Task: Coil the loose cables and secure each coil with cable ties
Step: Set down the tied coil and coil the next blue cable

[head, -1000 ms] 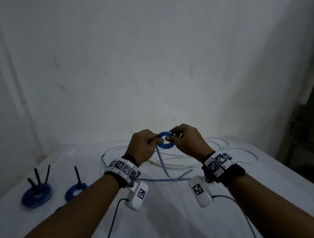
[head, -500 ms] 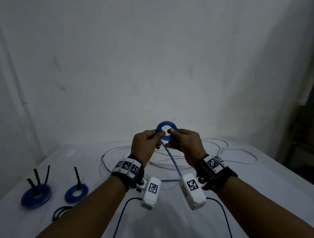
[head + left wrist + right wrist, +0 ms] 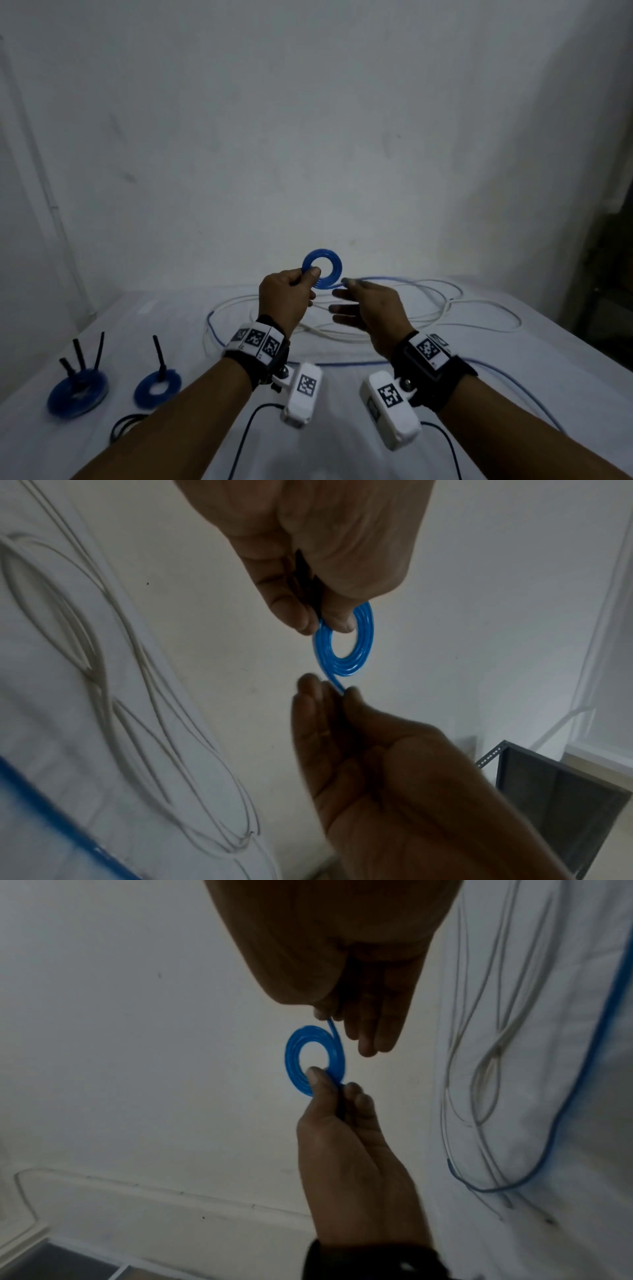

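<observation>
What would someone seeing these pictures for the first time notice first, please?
The bright blue cable coil held up against the pale wall, pinched in the left hand, catches the eye first. The right hand feeds its loose tail in from beside it, pinched between thumb and finger. Next come the two finished blue coils with black cable ties sticking up, at the table's left edge, and the white cable sprawled behind the hands.

White-covered table (image 3: 513,394) carries loose white cables (image 3: 428,308), a blue cable (image 3: 507,380), two tied blue coils (image 3: 157,389)
</observation>
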